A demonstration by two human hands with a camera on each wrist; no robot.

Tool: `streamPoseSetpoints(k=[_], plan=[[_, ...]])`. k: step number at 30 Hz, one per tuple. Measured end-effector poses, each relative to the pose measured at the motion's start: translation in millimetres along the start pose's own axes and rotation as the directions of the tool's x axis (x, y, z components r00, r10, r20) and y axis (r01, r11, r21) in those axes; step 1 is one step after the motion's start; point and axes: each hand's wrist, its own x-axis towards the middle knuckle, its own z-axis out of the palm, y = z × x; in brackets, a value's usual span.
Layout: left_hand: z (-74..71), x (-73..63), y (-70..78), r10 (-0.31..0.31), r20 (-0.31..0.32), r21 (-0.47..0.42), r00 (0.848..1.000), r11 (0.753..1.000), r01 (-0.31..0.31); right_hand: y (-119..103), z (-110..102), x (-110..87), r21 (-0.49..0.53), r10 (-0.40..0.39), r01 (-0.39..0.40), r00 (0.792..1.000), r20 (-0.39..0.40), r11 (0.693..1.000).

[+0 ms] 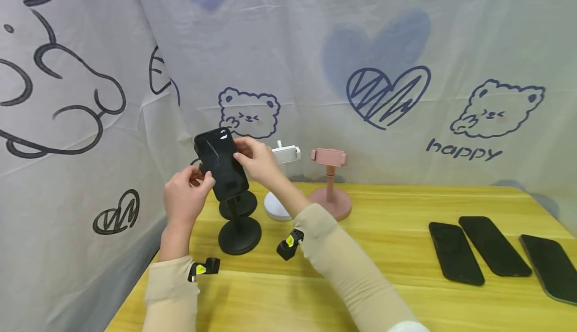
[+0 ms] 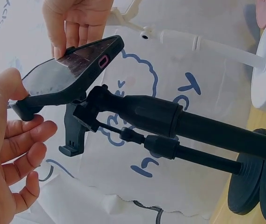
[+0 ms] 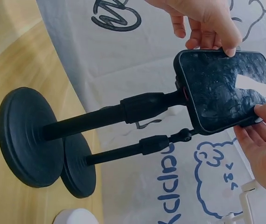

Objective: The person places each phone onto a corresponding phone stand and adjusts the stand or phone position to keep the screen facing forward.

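A black smartphone [image 1: 224, 169] is at the head of the front black phone stand [image 1: 240, 237], tilted, its dark screen facing me. My left hand [image 1: 186, 197] pinches the phone's left edge beside the holder's clamp, thumb on the front and index finger underneath; the other fingers [image 2: 32, 156] are loosely curled. At the opposite long edge, my right hand [image 1: 260, 160] grips the phone between thumb and fingers. From the right wrist side, the stand's black pole [image 3: 90, 122] runs up behind the phone, which hides most of the clamp there.
A second black stand [image 2: 207, 161] is close behind the first. To its right are a white stand [image 1: 277, 208] and a pink stand [image 1: 331, 202]. On the table's right side lie three dark phones [image 1: 455, 253]. A patterned cloth [image 1: 306, 71] hangs behind the table.
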Motion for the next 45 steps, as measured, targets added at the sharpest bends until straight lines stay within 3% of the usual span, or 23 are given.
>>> streamPoseSetpoints(k=[4, 11, 19, 22, 26, 30, 35, 41, 45], plan=[[-4.4, -1.5, -0.1, 0.009, 0.027, 0.032, 1.0, 0.999, -0.009, -0.7, 2.2, -5.8, -0.017, -0.033, 0.033, 0.999, -0.011, 0.999], [-19.9, -4.6, 5.8, -0.004, 0.142, 0.111, 0.99, 0.994, -0.011, 1.4, 1.8, -26.1, -0.086, -0.137, 0.141, 0.989, 0.052, 0.986], [-30.7, -5.2, 12.8, 0.058, 0.116, 0.145, 0.992, 0.987, -0.075, -3.0, -12.0, -56.4, -0.236, -0.292, 0.29, 0.956, 0.029, 0.927], [-34.0, -4.9, 14.9, 0.039, 0.131, 0.152, 0.991, 0.987, -0.059, -3.1, -18.6, -66.9, -0.256, -0.319, 0.311, 0.948, 0.01, 0.915], [-34.3, -4.5, 18.0, -0.013, 0.211, 0.172, 0.977, 0.985, -0.024, 0.1, -28.9, -81.9, -0.282, -0.342, 0.321, 0.939, -0.029, 0.904], [-32.7, -5.3, 19.1, -0.042, 0.254, 0.16, 0.966, 0.987, 0.001, 6.3, -39.0, -96.0, -0.31, -0.406, 0.368, 0.912, -0.065, 0.877], [-31.2, -5.7, 17.4, -0.052, 0.24, 0.136, 0.969, 0.991, 0.02, 18.3, -55.3, -112.1, -0.383, -0.48, 0.413, 0.872, -0.093, 0.826], [-32.1, -4.5, 8.1, -0.047, 0.181, 0.125, 0.982, 0.992, 0.024, 32.7, -83.7, -134.3, -0.479, -0.491, 0.388, 0.865, -0.105, 0.787], [-38.3, -3.6, 0.0, -0.057, 0.161, 0.157, 0.985, 0.987, 0.032, 44.0, -107.8, -151.0, -0.494, -0.476, 0.365, 0.872, -0.117, 0.789]])
